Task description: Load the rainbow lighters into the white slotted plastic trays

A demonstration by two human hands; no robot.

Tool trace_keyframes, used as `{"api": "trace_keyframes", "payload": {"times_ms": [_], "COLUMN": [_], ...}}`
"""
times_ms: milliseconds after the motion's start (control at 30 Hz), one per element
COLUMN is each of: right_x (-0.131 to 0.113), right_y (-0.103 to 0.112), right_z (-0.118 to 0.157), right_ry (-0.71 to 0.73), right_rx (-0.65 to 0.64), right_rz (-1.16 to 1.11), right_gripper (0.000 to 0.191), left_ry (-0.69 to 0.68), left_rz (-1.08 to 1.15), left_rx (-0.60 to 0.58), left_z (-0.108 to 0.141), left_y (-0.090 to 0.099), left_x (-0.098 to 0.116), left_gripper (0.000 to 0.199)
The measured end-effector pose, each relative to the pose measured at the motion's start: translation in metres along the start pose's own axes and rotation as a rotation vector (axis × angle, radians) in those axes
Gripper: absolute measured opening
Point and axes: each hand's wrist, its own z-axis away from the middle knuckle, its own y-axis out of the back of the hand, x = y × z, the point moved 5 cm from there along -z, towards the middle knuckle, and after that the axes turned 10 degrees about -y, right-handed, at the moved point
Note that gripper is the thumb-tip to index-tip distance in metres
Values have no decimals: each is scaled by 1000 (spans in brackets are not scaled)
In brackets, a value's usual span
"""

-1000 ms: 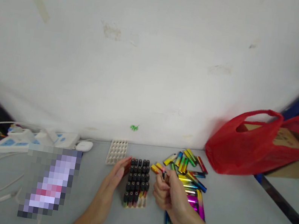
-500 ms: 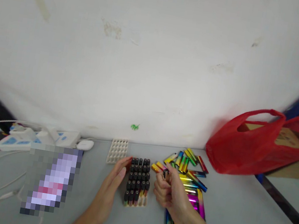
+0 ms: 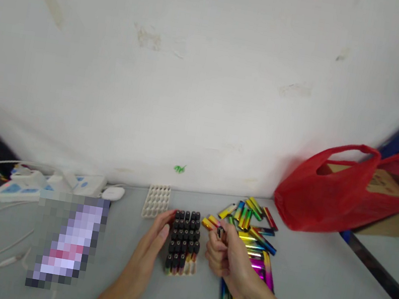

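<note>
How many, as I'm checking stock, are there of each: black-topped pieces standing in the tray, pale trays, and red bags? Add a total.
Black-topped pieces standing in the near tray: 23
Pale trays, counting the near tray and the far tray: 2
Red bag: 1
Total: 26

1. Black-capped cylindrical tubes (image 3: 186, 234) stand in a pale rectangular tray (image 3: 189, 269).
2. Behind-left of that tray: pale pitted rectangular panel (image 3: 156, 201).
3. Right: shiny multicoloured sticks (image 3: 248, 220).
4. Far right: red handled bag (image 3: 323, 206).
5. Far left: oblong white power strip (image 3: 91, 185).
</note>
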Motion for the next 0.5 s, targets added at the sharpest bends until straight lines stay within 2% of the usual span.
{"api": "trace_keyframes", "payload": {"times_ms": [500], "right_x": [7], "right_y": [-1], "right_z": [-1], "right_ry": [10], "right_rx": [43], "right_rz": [55], "right_gripper": [65], "left_ry": [10], "left_rz": [-39], "left_rx": [-10], "left_z": [2], "left_y": [0], "left_x": [-5], "left_gripper": [72]}}
